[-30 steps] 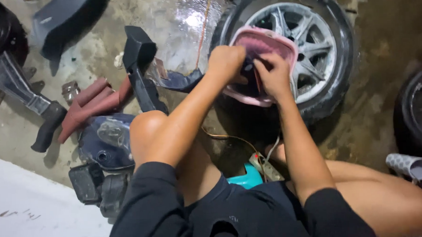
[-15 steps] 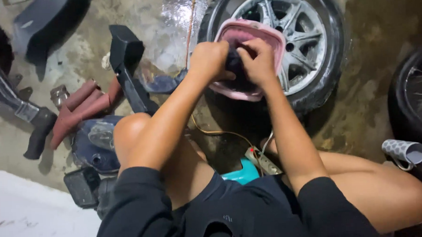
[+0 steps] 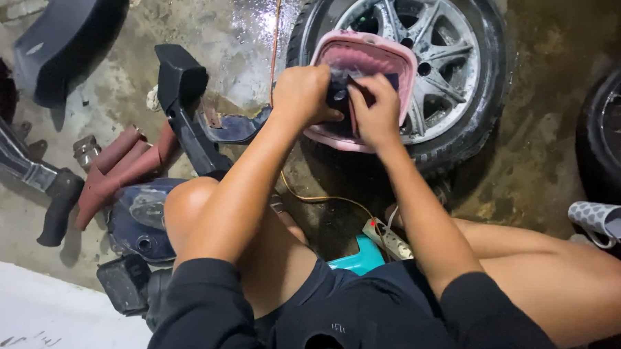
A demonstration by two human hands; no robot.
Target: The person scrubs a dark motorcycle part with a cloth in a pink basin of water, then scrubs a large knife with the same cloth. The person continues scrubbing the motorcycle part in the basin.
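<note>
Pink plastic forms the basin (image 3: pixel 403 64) that rests on a wheel (image 3: pixel 458 59) lying flat on the ground, and both hands work inside it: the left hand (image 3: pixel 304 95) is curled into a loose fist around a small dark part (image 3: pixel 340 98), while the right hand (image 3: pixel 376 110) has its fingers pressed together over a dark cloth or pad (image 3: pixel 376 83), seemingly rubbing the part. Whether liquid stands in the basin cannot be told. The likeliest mishap is the basin tipping, since it sits on the spokes and overhangs the tyre toward the person, so a hard downward push could upend it onto the legs. A wet part could also slip from the fist and drop among the spokes. An orange cable (image 3: pixel 276 31) runs across the damp floor to a power strip (image 3: pixel 388 237) just beside the person's thigh, and any spill reaching that strip would be a real hazard. Rough concrete floor (image 3: pixel 236 26) glistens wet near the wheel and looks stained and dirty elsewhere. Dark bodywork panels (image 3: pixel 65 38), maroon pieces (image 3: pixel 118 171), a black bracket (image 3: pixel 184 96) and a blue casing (image 3: pixel 143 215) lie scattered to the left, a second tyre (image 3: pixel 615 136) stands at the right edge, and a dotted paper cup (image 3: pixel 601 219) lies on its side near the knee
</note>
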